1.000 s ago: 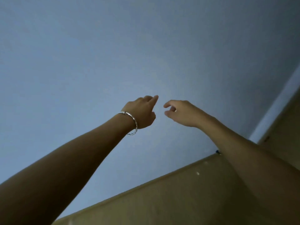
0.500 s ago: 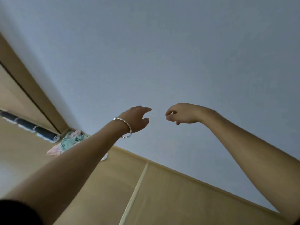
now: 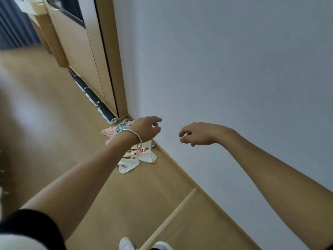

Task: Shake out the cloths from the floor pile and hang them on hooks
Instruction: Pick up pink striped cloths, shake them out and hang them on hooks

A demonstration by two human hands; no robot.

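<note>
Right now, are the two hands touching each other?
Apart. The head view shows a strip of bare wall between the left hand and the right hand, and their fingertips do not meet.

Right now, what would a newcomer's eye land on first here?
Two bare arms stretch out before the pale wall, the left grip with a silver bangle at its wrist and the right grip, both loosely curled and holding nothing. Just beyond the left grip, a pile of cloths, patterned and white, lies on the wooden floor at the foot of the wall. A dark striped roll lies along the foot of the door.
</note>
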